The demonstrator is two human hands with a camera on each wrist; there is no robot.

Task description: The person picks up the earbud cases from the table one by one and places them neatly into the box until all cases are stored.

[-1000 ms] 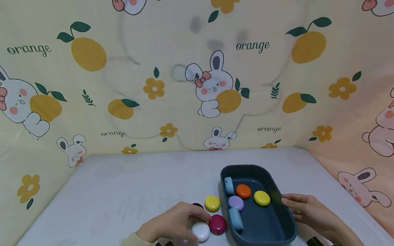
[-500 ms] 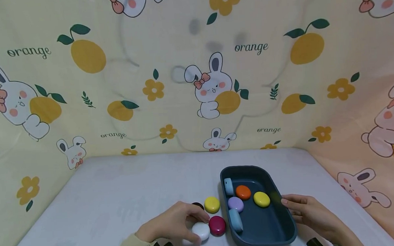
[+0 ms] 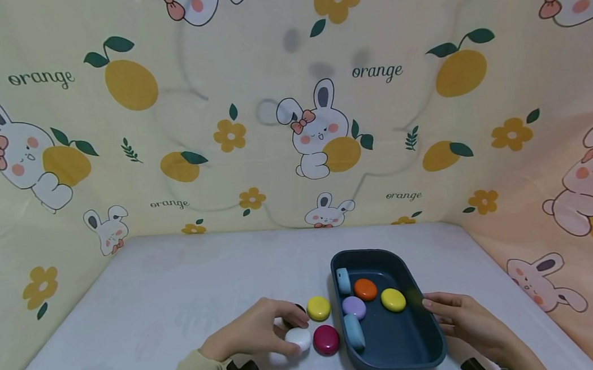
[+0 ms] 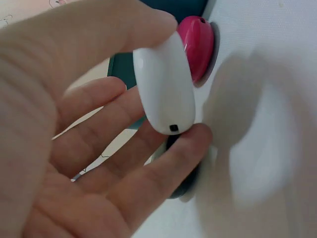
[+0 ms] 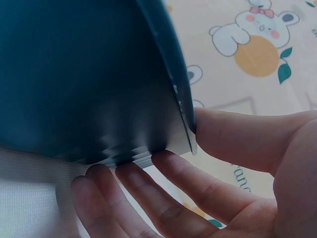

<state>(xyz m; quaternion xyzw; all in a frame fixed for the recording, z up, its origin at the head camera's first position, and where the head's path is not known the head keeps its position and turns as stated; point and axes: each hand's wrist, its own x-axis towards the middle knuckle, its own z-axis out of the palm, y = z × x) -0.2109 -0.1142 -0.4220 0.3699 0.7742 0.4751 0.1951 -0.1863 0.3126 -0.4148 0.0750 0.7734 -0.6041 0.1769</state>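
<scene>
My left hand (image 3: 256, 330) pinches a glossy white rounded disc (image 3: 298, 339) between thumb and fingers. In the left wrist view the white disc (image 4: 166, 87) is tipped on edge, a small dark hole in its rim, its shadow on the cloth apart from it. A crimson disc (image 3: 326, 340) and a yellow disc (image 3: 318, 308) lie just right of this hand. A dark disc (image 4: 184, 186) is partly hidden behind its fingers. My right hand (image 3: 473, 320) holds the right side of a dark blue tray (image 3: 395, 346), thumb at the rim and fingertips against the outer wall.
Inside the tray are an orange disc (image 3: 366, 289), another yellow disc (image 3: 393, 299), a lilac disc (image 3: 354, 307) and two light blue pieces (image 3: 353, 332) along its left wall. A white cloth (image 3: 190, 282) covers the table; a printed curtain (image 3: 264, 164) rises behind it.
My left hand has moved slightly up and left with the white disc, opening a gap between it and the crimson one. My right hand and the tray stay in place.
</scene>
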